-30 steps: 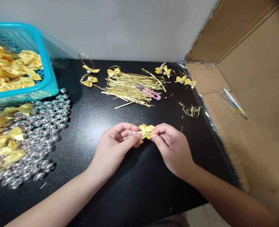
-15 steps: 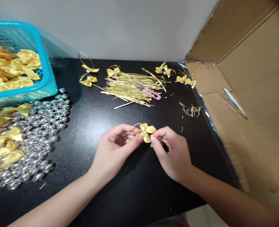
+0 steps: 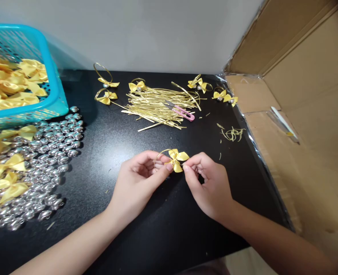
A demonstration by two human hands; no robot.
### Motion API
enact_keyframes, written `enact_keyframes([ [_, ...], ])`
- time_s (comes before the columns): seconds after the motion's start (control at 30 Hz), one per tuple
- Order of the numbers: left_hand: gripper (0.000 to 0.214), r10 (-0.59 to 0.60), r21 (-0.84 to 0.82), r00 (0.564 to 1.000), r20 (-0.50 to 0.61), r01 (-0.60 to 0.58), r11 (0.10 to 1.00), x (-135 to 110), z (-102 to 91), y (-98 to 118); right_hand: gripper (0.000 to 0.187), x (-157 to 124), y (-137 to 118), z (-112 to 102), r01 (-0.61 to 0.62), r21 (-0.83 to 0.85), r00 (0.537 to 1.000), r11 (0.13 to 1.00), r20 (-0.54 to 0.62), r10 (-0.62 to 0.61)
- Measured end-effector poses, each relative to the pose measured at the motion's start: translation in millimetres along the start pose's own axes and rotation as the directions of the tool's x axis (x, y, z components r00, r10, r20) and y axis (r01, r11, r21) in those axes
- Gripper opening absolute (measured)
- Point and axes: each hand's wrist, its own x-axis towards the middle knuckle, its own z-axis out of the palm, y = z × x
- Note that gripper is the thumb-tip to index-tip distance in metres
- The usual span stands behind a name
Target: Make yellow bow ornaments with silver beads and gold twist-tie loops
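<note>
A small yellow ribbon bow (image 3: pixel 177 159) with a thin gold wire loop is held just above the black table (image 3: pixel 146 229), between both hands. My left hand (image 3: pixel 140 179) pinches the bow from the left with thumb and fingers closed. My right hand (image 3: pixel 207 183) pinches it from the right, fingers curled. The gold loop arcs over my left fingertips.
A pile of gold twist ties (image 3: pixel 157 105) with pink snips (image 3: pixel 183 112) lies behind. Finished bows (image 3: pixel 107 97) sit along the back edge. Silver beads (image 3: pixel 48 164) and loose yellow bows (image 3: pixel 8 175) spread at the left below a blue basket (image 3: pixel 52 88). An open cardboard box (image 3: pixel 301 114) stands to the right.
The bow has turned a little between my fingers, its loops now facing up. Both hands stayed in place, my right hand dropping slightly.
</note>
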Motion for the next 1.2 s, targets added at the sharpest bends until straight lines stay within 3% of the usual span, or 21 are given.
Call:
enact_keyframes([
  [0.7, 0.007, 0.006, -0.024, 1.0, -0.002, -0.006, 1.0, 0.3, -1.2, -4.7, 0.012, 1.2, 0.8, 1.3, 0.075, -0.077, 0.997, 0.994, -0.026, -0.077],
  [0.87, 0.007, 0.016, 0.004, 1.0, -0.015, -0.016, 1.0, 0.2, 2.0, -1.8, 0.011, 0.5, 1.7, -0.4, 0.128, -0.147, 0.99, 0.981, -0.04, -0.136],
  [1.1, 0.009, 0.115, 0.106, 0.992, -0.051, -0.109, 0.988, -2.2, 5.5, -1.2, 0.011, -3.1, 7.6, 1.2, 0.256, -0.322, 0.959, 0.911, -0.036, -0.282],
  [1.2, 0.01, 0.129, 0.126, 0.99, -0.056, -0.121, 0.985, -3.7, 5.2, -2.7, 0.011, -3.0, 5.6, 0.7, 0.198, -0.261, 0.979, 0.945, -0.001, -0.205],
])
